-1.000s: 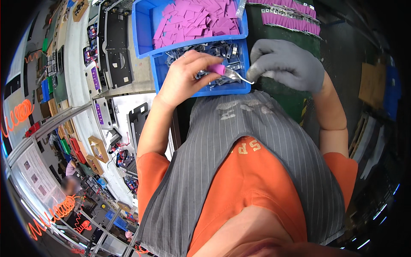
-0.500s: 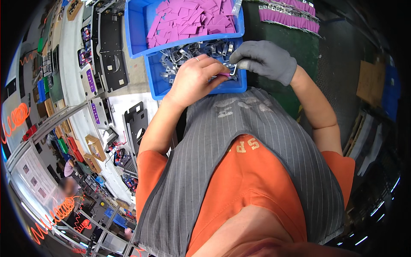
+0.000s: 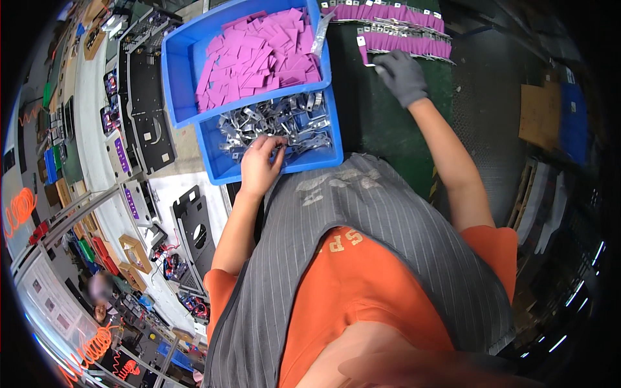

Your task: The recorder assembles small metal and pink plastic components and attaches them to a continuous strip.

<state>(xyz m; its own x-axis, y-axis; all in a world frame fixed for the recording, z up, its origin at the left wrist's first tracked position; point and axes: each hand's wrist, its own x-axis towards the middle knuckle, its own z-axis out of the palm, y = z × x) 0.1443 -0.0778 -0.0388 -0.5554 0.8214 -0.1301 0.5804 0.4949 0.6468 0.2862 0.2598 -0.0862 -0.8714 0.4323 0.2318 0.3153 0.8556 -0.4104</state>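
My bare left hand [image 3: 261, 167] is at the near part of a blue bin [image 3: 223, 173] of loose bent metal brackets [image 3: 272, 119]. Its fingers are curled down among the brackets; what lies between the fingertips is hidden. My right hand [image 3: 402, 76], in a grey glove, is out at the far right over the green tabletop [image 3: 394, 136]. Thumb and fingers pinch the near end of a metal bracket with a purple sleeve [image 3: 363, 52]. This bracket stands at the left end of a row of similar purple-covered brackets [image 3: 407, 44].
Behind the bracket bin, a second blue bin [image 3: 184, 71] holds many flat purple pieces [image 3: 259, 55]. Another row of purple-covered brackets [image 3: 388, 13] lies farther back. A bench with black metal panels [image 3: 145, 103] runs along the left. A cardboard sheet [image 3: 540, 116] stands at the right.
Both hands were together over the bracket bin, with a bracket and purple piece between them. My right hand has carried the bracket right to the row; the left has drawn back to the loose brackets.
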